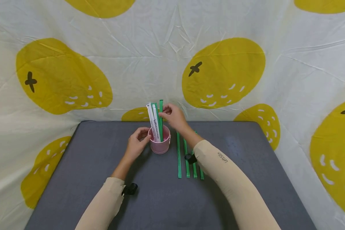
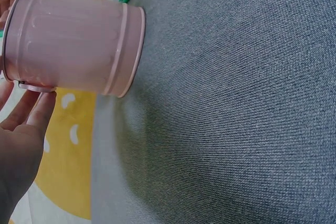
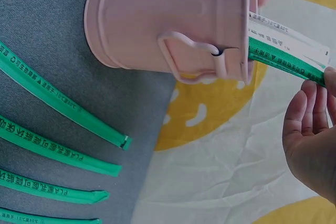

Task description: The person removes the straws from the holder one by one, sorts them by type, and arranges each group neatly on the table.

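The right hand (image 1: 173,116) pinches a green straw (image 1: 161,118) standing in the pink cup (image 1: 159,147); the left hand (image 1: 136,143) cups its side, fingers relaxed.

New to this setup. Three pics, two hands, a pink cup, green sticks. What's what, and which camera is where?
No robot here: a person works with two bare hands, in beige sleeves. The wide picture comes from a camera on the head, looking down at a grey table with a yellow-fruit cloth behind it. The other two come from cameras strapped to the wrists, so they look sideways and close up.

A small pink bucket stands on the table with wrapped straws, white and green, upright in it. The left hand is at the bucket's side; the wrist view suggests the fingers rest by the rim rather than clasp it. The right hand pinches the top of a green wrapped straw that stands in the bucket. Four more green straws lie side by side on the table, right of the bucket.
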`<state>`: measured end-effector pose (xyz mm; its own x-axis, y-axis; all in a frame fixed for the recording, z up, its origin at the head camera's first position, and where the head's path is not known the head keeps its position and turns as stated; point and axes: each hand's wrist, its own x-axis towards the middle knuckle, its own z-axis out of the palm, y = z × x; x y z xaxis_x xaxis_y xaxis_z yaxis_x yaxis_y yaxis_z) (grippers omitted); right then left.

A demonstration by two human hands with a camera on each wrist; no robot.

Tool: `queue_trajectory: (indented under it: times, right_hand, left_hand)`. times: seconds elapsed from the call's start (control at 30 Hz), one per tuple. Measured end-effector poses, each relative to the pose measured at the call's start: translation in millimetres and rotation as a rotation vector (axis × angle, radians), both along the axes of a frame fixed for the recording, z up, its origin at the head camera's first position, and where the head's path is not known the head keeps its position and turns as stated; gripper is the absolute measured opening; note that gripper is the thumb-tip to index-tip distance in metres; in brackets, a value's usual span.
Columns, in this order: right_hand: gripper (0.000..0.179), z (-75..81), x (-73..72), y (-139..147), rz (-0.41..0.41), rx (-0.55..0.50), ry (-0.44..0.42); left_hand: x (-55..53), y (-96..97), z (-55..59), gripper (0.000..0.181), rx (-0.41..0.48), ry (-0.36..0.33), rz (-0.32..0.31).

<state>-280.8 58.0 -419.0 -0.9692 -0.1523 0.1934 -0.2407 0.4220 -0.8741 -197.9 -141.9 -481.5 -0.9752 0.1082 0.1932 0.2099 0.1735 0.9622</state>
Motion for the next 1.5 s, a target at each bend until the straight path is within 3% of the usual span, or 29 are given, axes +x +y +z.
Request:
queue_trajectory:
  times: [0.27,0.7,1.2,1.5]
  right_hand:
    - [0.023,16.6,3.1,8.3,-0.021,-0.013,0.014]
    - [0.025,47.3,8.5,24.8,0.004,-0.165,0.057]
    - [0.023,56.6,9.7,71.4,-0.030,-0.241,0.081]
    - [0.037,62.5,11.3,98.1,-0.052,-0.302,0.059]
  left_hand:
    - [1.0,-1.3,0.7,0.038,0.005,-0.003,0.000]
    - [2.7,-3.4,0.6,0.037,0.014,0.011,0.005]
    - [1.8,-5.8,0.2,0.038,0.011,0.004,0.000]
    - [0.5,-6.4,0.6,0.038,0.014,0.003,0.000]
